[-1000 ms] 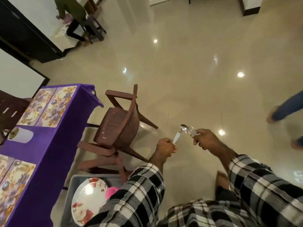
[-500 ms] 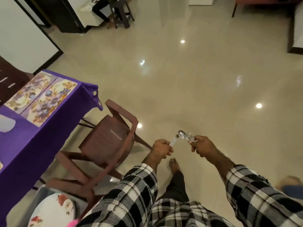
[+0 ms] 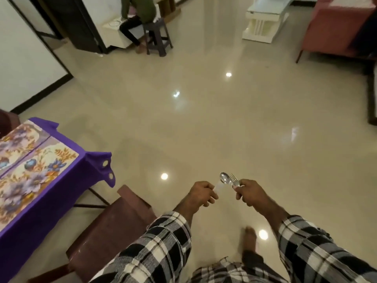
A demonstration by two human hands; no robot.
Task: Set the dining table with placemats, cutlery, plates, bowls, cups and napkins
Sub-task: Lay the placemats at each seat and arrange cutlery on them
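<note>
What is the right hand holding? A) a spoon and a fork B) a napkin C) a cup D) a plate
A: the right hand grips the handles of a spoon and a fork, whose shiny heads stick out above the fingers, over the floor and away from the purple table.

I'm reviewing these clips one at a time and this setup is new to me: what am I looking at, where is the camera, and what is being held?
No machine here: a person wears a wide-angle camera on the head, looking down at their own arms in checked sleeves. The right hand grips a spoon and a fork together. The left hand has its fingers curled round a pale handle; what it belongs to is unclear. At left, a table under a purple cloth carries flowered placemats, with a brown chair beside it.
</note>
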